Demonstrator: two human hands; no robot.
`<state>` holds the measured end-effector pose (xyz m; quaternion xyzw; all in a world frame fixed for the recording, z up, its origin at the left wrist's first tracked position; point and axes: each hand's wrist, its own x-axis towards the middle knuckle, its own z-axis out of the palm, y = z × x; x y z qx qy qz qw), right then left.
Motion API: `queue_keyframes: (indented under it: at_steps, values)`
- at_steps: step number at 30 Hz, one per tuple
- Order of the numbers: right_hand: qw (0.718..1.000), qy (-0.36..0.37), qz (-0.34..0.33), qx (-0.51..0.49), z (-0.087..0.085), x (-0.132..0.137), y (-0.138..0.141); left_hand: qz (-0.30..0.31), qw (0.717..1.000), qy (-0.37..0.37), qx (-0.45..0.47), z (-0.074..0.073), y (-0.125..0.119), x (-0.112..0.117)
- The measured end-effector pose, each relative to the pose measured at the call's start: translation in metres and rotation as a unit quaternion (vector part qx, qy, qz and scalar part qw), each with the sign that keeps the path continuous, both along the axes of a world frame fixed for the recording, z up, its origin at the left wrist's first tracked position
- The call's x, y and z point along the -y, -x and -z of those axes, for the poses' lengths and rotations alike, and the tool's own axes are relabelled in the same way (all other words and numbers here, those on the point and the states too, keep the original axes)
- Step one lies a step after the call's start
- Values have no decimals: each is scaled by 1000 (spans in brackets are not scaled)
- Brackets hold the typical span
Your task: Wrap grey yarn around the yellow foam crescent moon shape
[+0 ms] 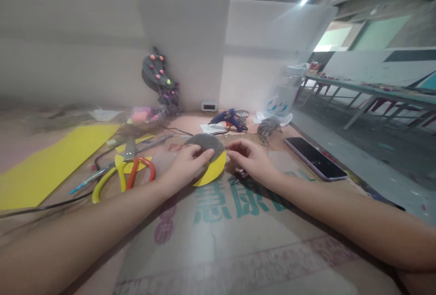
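My left hand [185,165] is closed around a round disc [213,168], yellow below with a grey layer [204,140] on top, thumb pressed on the grey face. My right hand [250,159] pinches the disc's right edge with fingertips together. Both hands hover just over a printed cardboard sheet [238,222] that covers the table. Scissors [127,168] with orange and yellow handles lie just left of my left hand.
A yellow paper sheet [51,159] lies at far left. A blue glue gun [230,119] and a grey twine bundle [267,128] sit behind the hands. A phone [315,158] lies at right near the table edge. A dark beaded ornament [160,79] stands by the wall.
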<state>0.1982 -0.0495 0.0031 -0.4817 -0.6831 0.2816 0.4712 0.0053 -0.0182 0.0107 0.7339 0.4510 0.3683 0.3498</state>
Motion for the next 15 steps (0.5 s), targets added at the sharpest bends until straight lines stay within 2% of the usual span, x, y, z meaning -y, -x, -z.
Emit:
queue_keyframes:
  at_steps: [7,15]
  values:
    - [998,-18,44,30,-8,2,0,16,999,19,-47,-5,-1,6]
    - [998,-23,47,36,-7,3,0,48,997,40,-49,1,1,3]
